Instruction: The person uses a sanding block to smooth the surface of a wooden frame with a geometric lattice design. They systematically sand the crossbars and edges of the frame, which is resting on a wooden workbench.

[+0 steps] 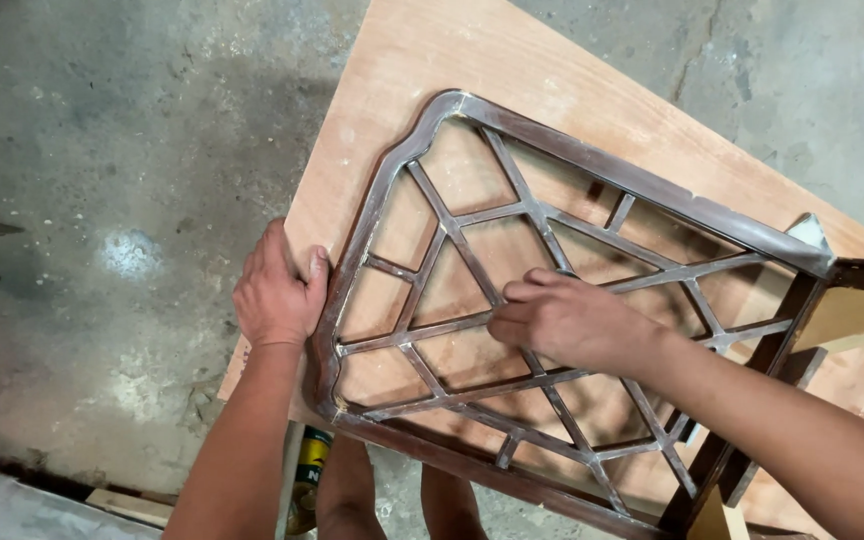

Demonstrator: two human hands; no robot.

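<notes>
A dark brown wooden lattice frame, dusted with pale filler along its bars, lies flat on a plywood board. My left hand grips the frame's left outer rail, thumb over the edge. My right hand rests in the middle of the lattice with fingers closed together, pressing on a crossing of thin bars; whatever is under the fingers is hidden.
The board sits over a stained concrete floor. My bare legs show below the frame's near edge, next to a yellow-green can. More dark wood parts join the frame at the right.
</notes>
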